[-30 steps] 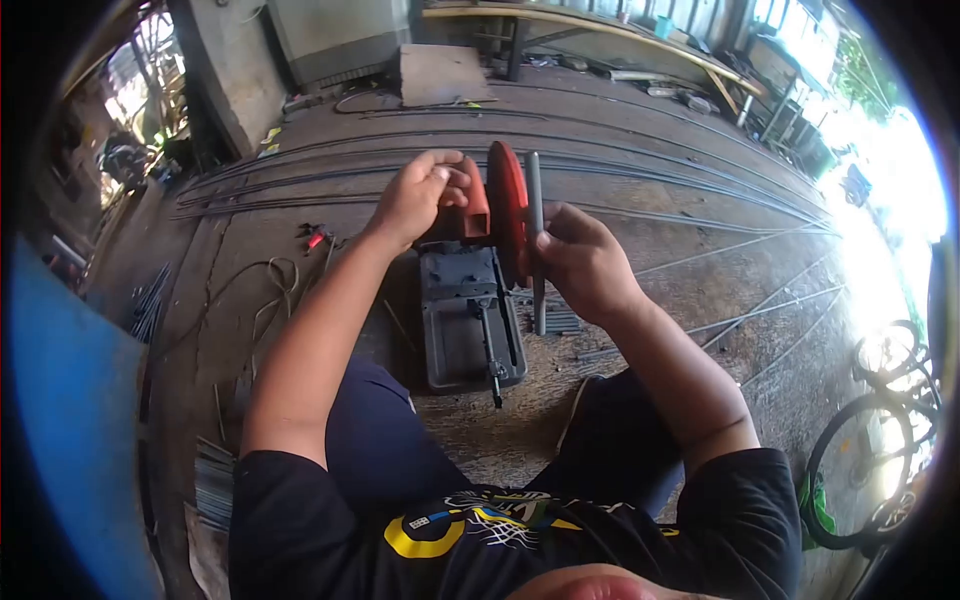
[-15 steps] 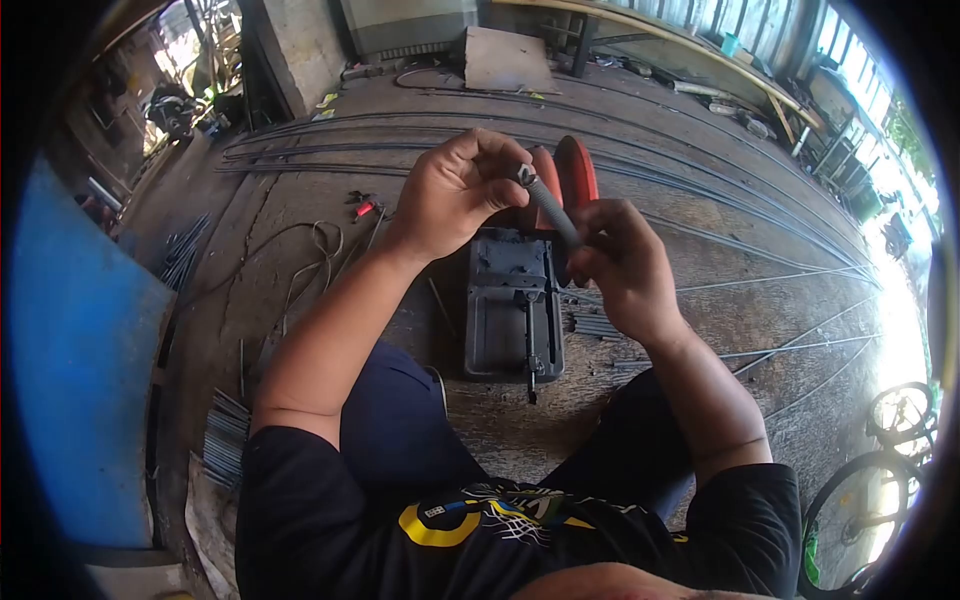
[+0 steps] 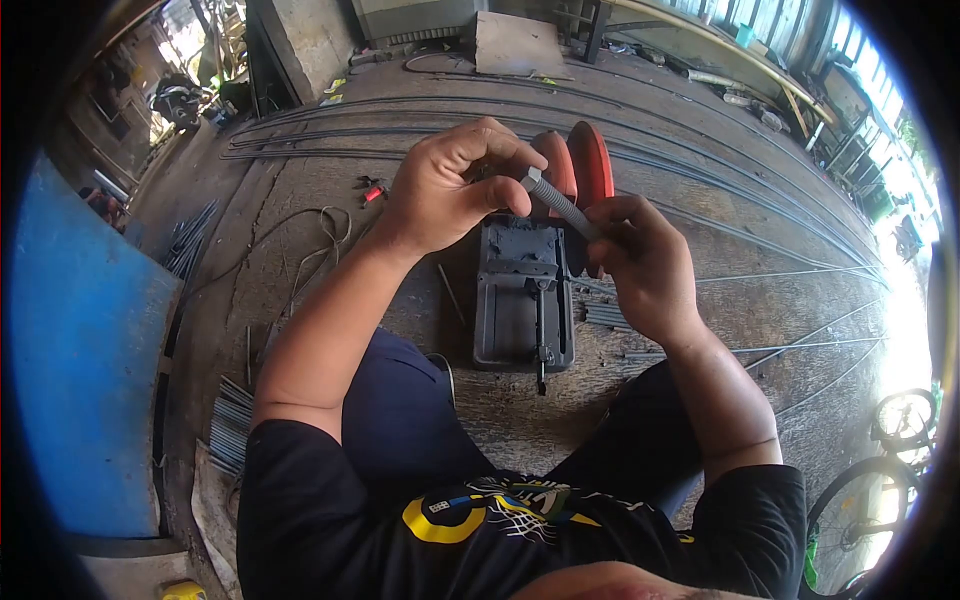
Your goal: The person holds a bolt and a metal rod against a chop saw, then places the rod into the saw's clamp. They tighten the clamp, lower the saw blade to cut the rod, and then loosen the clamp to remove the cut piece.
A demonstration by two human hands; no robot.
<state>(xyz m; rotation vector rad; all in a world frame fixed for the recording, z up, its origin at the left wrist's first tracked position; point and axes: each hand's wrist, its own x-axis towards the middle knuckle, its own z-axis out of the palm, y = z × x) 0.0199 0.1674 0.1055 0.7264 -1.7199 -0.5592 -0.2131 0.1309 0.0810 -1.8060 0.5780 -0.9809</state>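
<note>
A grey threaded bolt [image 3: 562, 205] is held up slantwise between my hands, its head at the upper left. My right hand [image 3: 642, 262] pinches its lower end. My left hand [image 3: 455, 190] is curled around the bolt's head, with thumb and forefinger near it; whether they touch it is hard to tell. Behind and below the hands, a dark cut-off machine [image 3: 500, 320] with a red guard [image 3: 592, 160] and a clamp screw [image 3: 542, 325] stands on the floor between my legs.
Long thin metal rods [image 3: 700, 175] lie across the floor beyond the machine. Cut rods [image 3: 230, 430] are bundled at lower left, near a blue panel [image 3: 80, 350]. A red-handled tool [image 3: 374, 192] and a cable [image 3: 325, 230] lie left. A bicycle [image 3: 865, 500] stands right.
The view has shifted slightly. My left thumb and fingertips have opened a little at the bolt's head, and more of the head now shows. My right hand still holds the other end.
</note>
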